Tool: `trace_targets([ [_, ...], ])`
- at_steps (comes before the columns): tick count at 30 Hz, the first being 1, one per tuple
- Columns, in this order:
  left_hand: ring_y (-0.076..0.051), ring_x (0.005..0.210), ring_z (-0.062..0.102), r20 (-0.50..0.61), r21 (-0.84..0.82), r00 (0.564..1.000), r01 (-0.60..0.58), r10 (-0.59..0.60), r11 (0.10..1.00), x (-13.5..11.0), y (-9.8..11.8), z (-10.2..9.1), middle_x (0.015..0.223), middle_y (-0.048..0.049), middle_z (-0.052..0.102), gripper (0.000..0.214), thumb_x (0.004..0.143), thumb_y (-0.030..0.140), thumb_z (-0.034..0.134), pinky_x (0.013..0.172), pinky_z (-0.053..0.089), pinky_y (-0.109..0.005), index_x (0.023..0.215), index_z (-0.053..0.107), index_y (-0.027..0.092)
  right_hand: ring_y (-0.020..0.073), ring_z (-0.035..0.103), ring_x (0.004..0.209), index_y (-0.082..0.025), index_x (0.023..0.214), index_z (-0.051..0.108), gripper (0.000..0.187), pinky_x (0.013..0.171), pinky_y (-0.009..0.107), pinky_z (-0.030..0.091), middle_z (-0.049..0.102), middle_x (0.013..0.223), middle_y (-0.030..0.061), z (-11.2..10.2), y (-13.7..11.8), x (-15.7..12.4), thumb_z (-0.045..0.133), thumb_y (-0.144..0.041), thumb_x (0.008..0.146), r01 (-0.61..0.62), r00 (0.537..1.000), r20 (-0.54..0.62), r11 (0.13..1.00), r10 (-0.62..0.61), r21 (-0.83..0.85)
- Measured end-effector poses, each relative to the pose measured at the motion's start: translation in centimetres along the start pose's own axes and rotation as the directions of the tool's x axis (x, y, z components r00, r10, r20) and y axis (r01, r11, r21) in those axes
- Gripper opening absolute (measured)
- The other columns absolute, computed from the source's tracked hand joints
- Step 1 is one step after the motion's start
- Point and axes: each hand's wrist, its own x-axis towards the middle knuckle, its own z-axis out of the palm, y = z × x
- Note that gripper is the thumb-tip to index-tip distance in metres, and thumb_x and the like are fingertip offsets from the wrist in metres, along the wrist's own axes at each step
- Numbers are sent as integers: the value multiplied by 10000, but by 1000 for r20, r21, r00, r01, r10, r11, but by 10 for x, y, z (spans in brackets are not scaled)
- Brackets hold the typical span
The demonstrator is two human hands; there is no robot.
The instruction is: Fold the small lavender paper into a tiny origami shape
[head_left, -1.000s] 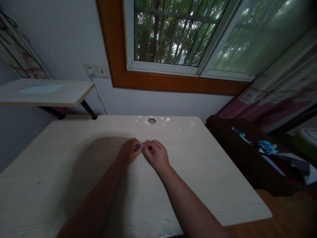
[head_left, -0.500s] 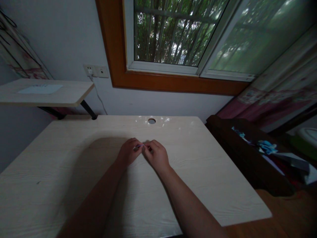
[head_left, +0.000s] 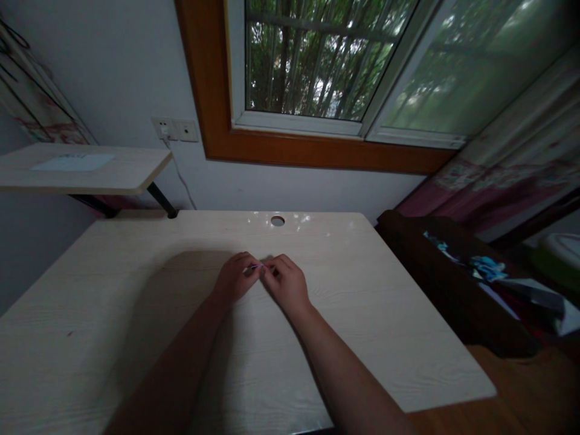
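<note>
My left hand [head_left: 235, 278] and my right hand [head_left: 287, 283] meet fingertip to fingertip over the middle of the pale wooden desk [head_left: 362, 302]. Both are closed in a pinch. Between them is a small, thin purple-pink thing [head_left: 256, 266], its kind too small to tell. One end runs back into the curl of my left fingers. At the other end, the tips of my right thumb and forefinger press against it. Most of it is hidden by the fingers.
At the desk's far edge there is a round cable hole [head_left: 278, 222]. A raised shelf [head_left: 149, 166] with a sheet of paper [head_left: 75, 162] stands at the back left. Right of the desk, a dark wooden piece of furniture [head_left: 421, 272] bears blue crumpled stuff [head_left: 487, 267].
Almost nothing differs. Both hands keep the same place and pinch, with only a very slight shift of the fingers around the small purple-pink thing.
</note>
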Motion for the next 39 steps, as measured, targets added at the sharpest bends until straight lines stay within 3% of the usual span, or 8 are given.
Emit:
trace_targets([
  [14, -159, 820, 654, 81, -122, 996, 53, -43, 991, 3, -1, -2, 864, -34, 702, 113, 879, 184, 592, 775, 511, -271, 884, 702, 209, 157, 582, 692, -214, 839, 686, 62, 651, 269, 469, 614, 774, 21, -1, 9, 2, 625, -211, 849, -58, 998, 11, 984, 57, 167],
  [22, -141, 741, 634, 69, -147, 994, 98, -88, 984, 5, 0, -4, 793, -22, 677, 88, 848, 180, 604, 703, 496, -244, 833, 690, 190, 152, 570, 676, -212, 817, 700, 67, 647, 272, 464, 630, 757, 11, 0, 12, 4, 634, -202, 822, -120, 993, 35, 944, 114, 309],
  [32, -136, 700, 616, 115, -135, 986, 133, -118, 982, 4, -4, -2, 761, -9, 662, 83, 854, 230, 620, 675, 478, -242, 829, 688, 190, 153, 550, 692, -213, 801, 699, 131, 655, 271, 440, 621, 759, 7, 0, 17, 6, 674, -334, 845, -180, 984, 82, 893, 160, 412],
  [39, -141, 727, 642, 152, -225, 977, 181, -149, 958, 3, -1, -3, 805, -27, 676, 87, 846, 260, 638, 675, 501, -233, 844, 677, 182, 141, 514, 655, -195, 785, 685, 185, 623, 262, 412, 612, 732, 1, 2, 20, 6, 669, -373, 830, -277, 961, 119, 828, 251, 488],
])
